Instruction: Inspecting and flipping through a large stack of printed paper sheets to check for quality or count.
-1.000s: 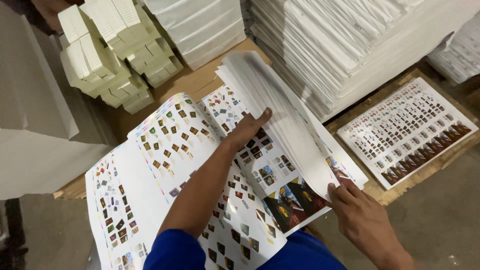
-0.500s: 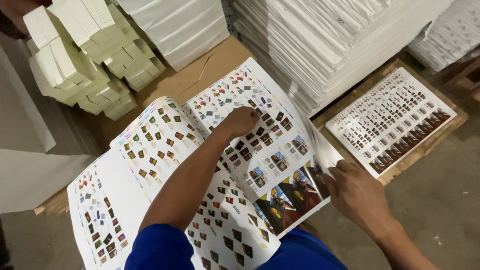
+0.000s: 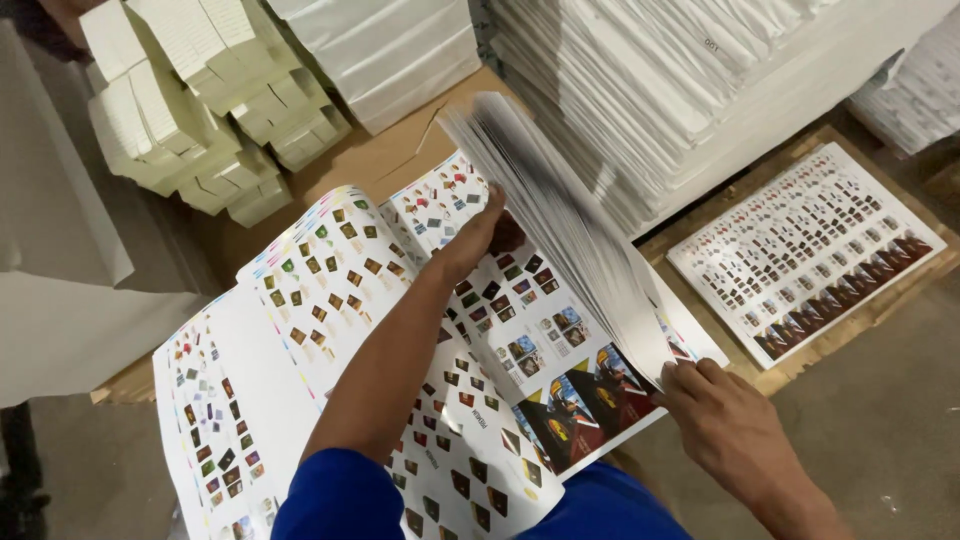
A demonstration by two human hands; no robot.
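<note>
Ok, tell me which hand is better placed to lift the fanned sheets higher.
Left, probably. The left hand sits under the raised sheets at mid-edge; the right hand only grips their near corner.

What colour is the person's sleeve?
Blue; the sleeve shows best in the head view.

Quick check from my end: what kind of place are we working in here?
Most likely a print shop or bindery floor. Tall stacks of white sheets sit on pallets, bundles of folded cream card are piled nearby, and both hands fan a lifted batch of colour-printed sheets.
</note>
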